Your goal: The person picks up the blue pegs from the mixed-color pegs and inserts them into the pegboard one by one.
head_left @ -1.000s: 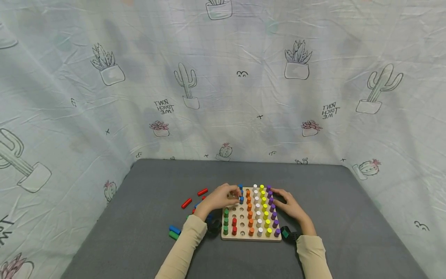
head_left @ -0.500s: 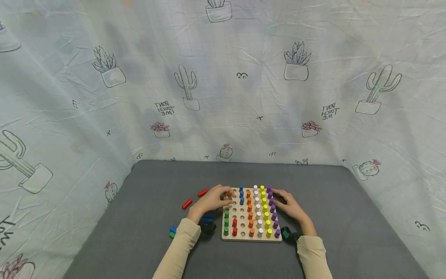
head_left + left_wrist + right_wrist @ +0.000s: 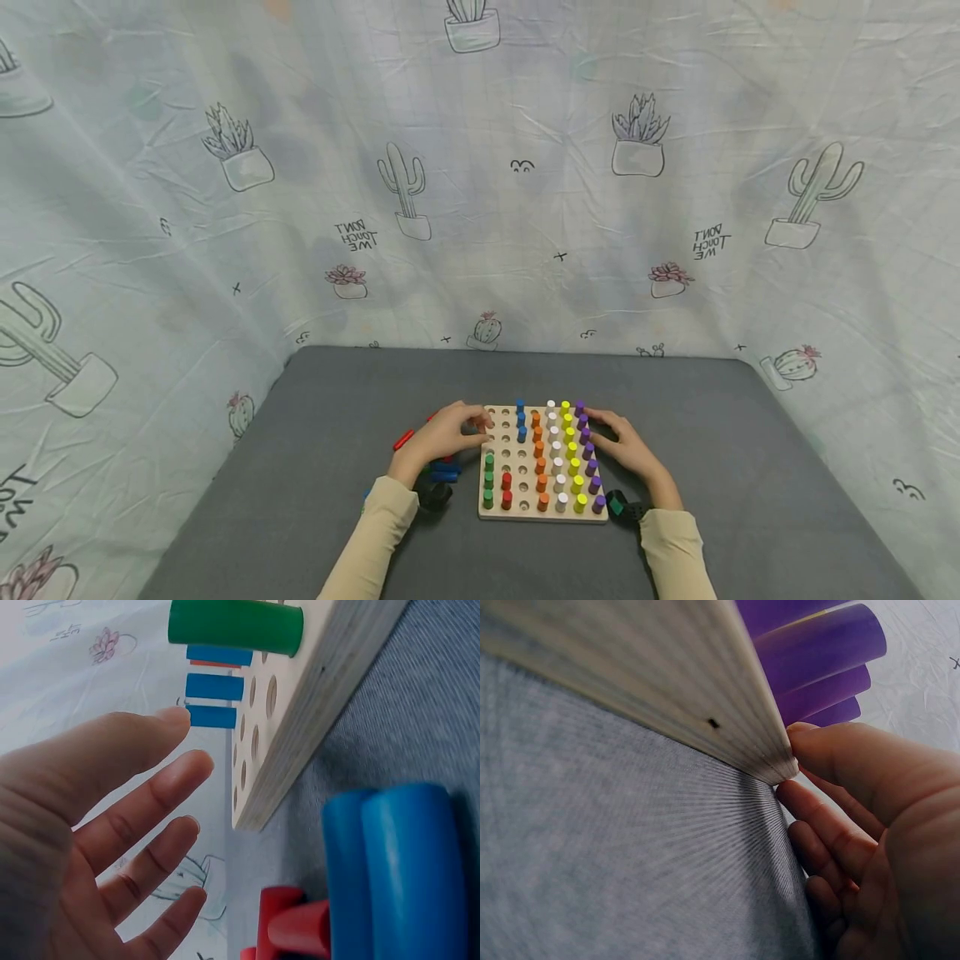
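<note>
A light wooden pegboard (image 3: 513,514) lies on the grey table, holding rows of coloured pegs. Three blue pegs (image 3: 521,434) stand at the far end of their row. Green pegs (image 3: 488,480) and two red pegs (image 3: 507,490) fill the near left holes. My left hand (image 3: 447,433) hovers at the board's left edge; its fingers are spread and hold nothing, as the left wrist view confirms. On the other side my right hand (image 3: 626,442) rests its thumb and fingertips against the board's right edge near the far corner, beside the purple pegs (image 3: 821,649).
Loose blue pegs (image 3: 412,862) and red pegs (image 3: 300,926) lie on the table left of the board, partly hidden by the left arm in the head view. A patterned cloth (image 3: 517,208) hangs behind the table (image 3: 750,467).
My left hand has drawn back leftward from the blue pegs to the board's left edge, its fingers parting. The third blue peg now stands uncovered. My right hand has stayed in place.
</note>
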The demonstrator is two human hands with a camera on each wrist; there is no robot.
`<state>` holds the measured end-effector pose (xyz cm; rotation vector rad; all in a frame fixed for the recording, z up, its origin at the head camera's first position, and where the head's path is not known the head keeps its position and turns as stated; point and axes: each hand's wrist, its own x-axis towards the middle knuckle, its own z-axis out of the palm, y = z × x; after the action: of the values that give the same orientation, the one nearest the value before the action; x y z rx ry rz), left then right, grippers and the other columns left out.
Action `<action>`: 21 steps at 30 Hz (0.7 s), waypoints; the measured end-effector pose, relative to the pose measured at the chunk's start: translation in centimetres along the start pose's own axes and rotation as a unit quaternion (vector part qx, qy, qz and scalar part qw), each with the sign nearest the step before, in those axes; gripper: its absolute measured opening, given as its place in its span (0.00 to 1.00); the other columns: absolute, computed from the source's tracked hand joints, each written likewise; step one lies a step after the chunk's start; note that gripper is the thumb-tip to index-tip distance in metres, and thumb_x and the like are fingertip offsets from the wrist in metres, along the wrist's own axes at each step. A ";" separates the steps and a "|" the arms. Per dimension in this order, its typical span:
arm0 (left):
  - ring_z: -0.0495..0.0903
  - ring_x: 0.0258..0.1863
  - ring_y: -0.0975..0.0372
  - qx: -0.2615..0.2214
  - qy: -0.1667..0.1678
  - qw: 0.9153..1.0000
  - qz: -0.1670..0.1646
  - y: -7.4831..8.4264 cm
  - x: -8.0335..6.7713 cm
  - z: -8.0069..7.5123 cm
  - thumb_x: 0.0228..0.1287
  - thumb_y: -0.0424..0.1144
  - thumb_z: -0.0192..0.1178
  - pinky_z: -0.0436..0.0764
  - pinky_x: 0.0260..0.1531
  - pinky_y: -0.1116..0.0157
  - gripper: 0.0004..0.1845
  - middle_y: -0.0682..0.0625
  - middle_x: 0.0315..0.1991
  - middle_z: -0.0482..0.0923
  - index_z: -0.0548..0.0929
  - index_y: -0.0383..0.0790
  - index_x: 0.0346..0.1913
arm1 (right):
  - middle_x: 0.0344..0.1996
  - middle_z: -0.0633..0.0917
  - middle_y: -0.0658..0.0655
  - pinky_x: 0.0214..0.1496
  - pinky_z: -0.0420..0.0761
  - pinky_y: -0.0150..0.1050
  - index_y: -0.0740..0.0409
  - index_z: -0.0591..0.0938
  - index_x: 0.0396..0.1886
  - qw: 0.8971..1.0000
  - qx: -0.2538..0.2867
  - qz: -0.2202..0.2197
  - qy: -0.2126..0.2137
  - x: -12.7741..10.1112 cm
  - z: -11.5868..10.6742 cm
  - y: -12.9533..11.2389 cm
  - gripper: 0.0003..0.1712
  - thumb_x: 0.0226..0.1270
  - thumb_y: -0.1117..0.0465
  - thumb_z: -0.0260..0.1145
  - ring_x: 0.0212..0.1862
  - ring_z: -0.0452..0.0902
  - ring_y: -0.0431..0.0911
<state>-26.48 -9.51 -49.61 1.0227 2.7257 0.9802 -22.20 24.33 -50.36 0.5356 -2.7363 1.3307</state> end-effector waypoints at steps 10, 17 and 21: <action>0.71 0.36 0.63 -0.003 0.007 1.000 -0.017 -0.9 -1.6 -1.0 0.62 0.46 0.60 0.74 0.34 0.67 0.09 0.58 0.37 0.73 0.80 0.52 0.43 | 0.57 0.73 0.69 0.57 0.59 0.66 0.68 0.71 0.60 1.000 -0.009 -0.011 0.015 0.5 0.9 2.9 0.25 0.63 0.66 0.60 0.59 0.64 0.66; 0.72 0.38 0.60 -0.020 0.011 1.000 -0.022 -1.6 -2.4 -1.8 0.61 0.43 0.61 0.73 0.37 0.64 0.10 0.57 0.38 0.74 0.80 0.46 0.44 | 0.58 0.73 0.65 0.58 0.60 0.64 0.62 0.72 0.61 1.000 -0.002 -0.009 0.007 0.9 0.9 4.7 0.26 0.64 0.60 0.61 0.60 0.64 0.62; 0.72 0.39 0.60 -0.015 0.012 0.999 -0.033 -2.0 -2.8 -2.3 0.62 0.43 0.61 0.73 0.38 0.63 0.10 0.59 0.38 0.75 0.81 0.46 0.44 | 0.58 0.73 0.65 0.59 0.60 0.63 0.61 0.72 0.61 1.000 -0.009 0.001 0.008 0.8 0.9 4.5 0.26 0.64 0.60 0.61 0.60 0.64 0.62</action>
<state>-26.05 -13.59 -49.37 0.9159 2.7350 1.0270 -24.31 26.00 -54.17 0.5194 -2.7333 1.3049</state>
